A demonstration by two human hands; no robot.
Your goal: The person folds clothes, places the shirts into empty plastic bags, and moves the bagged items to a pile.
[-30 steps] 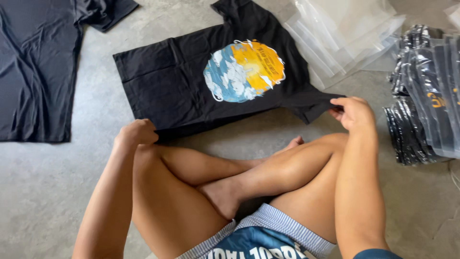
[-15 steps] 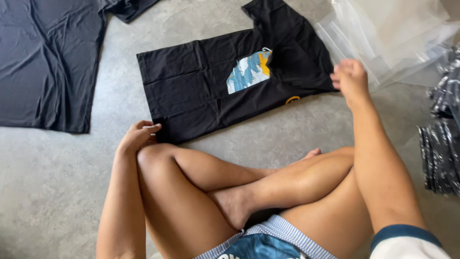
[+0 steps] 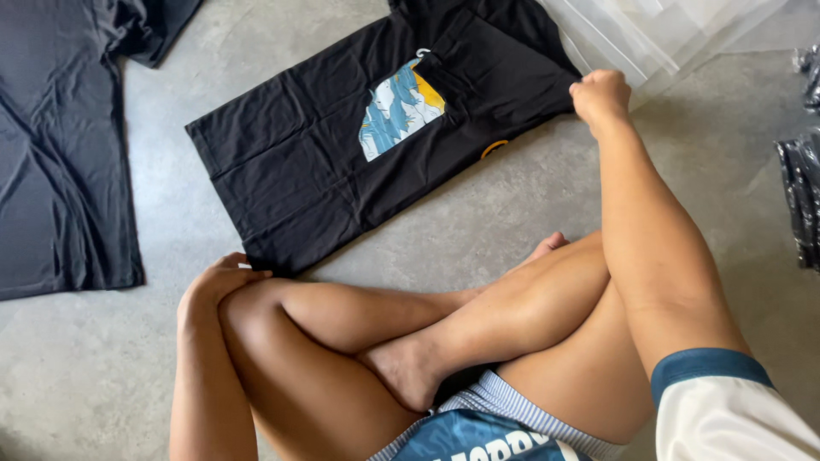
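A black T-shirt (image 3: 325, 162) with a blue, white and yellow print lies flat on the concrete floor, one side folded over half of the print. My right hand (image 3: 600, 94) is closed on the folded edge at the shirt's right side. My left hand (image 3: 218, 280) pinches the shirt's lower corner, beside my knee. My crossed bare legs fill the lower part of the view.
A dark grey T-shirt (image 3: 60, 145) lies spread at the left. Clear plastic bags (image 3: 666, 34) are piled at the top right. Bagged dark garments (image 3: 803, 196) are stacked at the right edge. Bare concrete floor (image 3: 512, 196) lies between them.
My right hand has carried the shirt's right side over onto the print, covering part of it, and now rests at the folded edge. My left hand stayed at the lower corner.
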